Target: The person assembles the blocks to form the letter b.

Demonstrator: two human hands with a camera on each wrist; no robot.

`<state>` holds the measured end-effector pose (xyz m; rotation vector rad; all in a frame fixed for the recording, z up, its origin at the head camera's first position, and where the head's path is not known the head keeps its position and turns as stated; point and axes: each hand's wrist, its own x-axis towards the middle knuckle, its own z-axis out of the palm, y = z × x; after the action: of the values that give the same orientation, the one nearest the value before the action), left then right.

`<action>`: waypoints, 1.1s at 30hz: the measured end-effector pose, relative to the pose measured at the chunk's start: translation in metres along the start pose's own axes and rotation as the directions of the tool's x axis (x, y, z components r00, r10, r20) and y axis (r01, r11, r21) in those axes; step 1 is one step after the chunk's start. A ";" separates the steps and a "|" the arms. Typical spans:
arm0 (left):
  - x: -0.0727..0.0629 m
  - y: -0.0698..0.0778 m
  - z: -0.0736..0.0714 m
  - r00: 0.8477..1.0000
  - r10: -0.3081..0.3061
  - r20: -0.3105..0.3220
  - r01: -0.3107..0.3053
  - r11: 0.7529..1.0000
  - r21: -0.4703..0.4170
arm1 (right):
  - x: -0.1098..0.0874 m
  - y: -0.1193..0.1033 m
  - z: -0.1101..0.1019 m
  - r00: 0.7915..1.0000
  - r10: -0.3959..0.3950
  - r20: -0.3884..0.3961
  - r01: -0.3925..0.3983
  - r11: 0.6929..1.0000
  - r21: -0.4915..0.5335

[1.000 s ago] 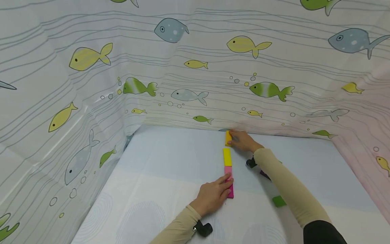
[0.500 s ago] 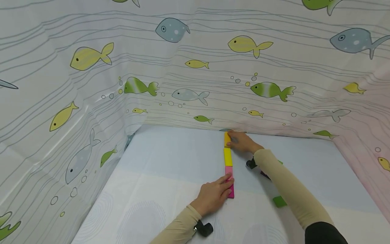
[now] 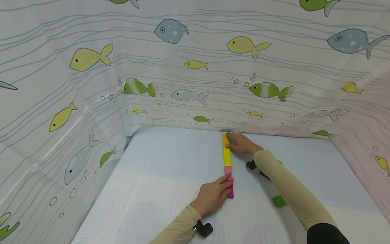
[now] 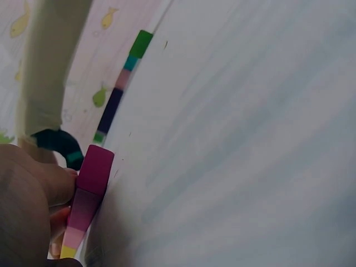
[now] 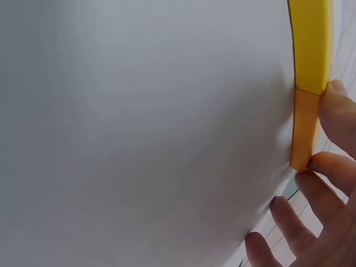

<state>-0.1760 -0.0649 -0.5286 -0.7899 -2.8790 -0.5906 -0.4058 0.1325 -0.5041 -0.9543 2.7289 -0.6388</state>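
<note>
A straight row of blocks runs away across the white surface. It starts with a magenta block (image 3: 230, 194) nearest, followed by a pink block (image 3: 228, 170), a yellow block (image 3: 227, 157) and an orange block (image 5: 304, 130) at the far end. My left hand (image 3: 211, 197) holds the near end, thumb and fingers about the magenta block and fingertips reaching over the pink one. With my right hand (image 3: 242, 143) I pinch the orange block. In the right wrist view its thumb is by the yellow-orange joint and a forefinger at the far end. Orange and yellow meet end to end.
Right of the row lie a green block (image 3: 279, 201) and, partly hidden by the right sleeve, a dark block (image 3: 264, 175). More blocks show in the left wrist view, including a teal block (image 4: 130, 63). A fish-patterned curtain (image 3: 170, 76) borders the surface's far edge.
The right hand has drawn the orange block toward the yellow one, and the gap between them has closed. The left hand has stayed in place on the near blocks.
</note>
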 end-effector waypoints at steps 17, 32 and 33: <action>0.000 0.000 0.001 1.000 -0.007 0.012 0.007 1.000 -0.002 | -0.004 -0.007 -0.001 1.000 0.022 0.001 -0.022 1.000 0.001; -0.001 0.001 -0.001 1.000 -0.008 0.003 0.008 1.000 0.001 | -0.002 -0.003 0.000 0.999 0.028 0.030 -0.028 1.000 -0.008; -0.001 0.001 -0.001 1.000 -0.007 0.000 0.007 1.000 0.001 | -0.002 -0.002 0.000 0.999 0.023 0.031 -0.022 1.000 -0.002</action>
<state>-0.1745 -0.0650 -0.5278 -0.7797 -2.8837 -0.5897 -0.4030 0.1320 -0.5031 -0.9245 2.7093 -0.6133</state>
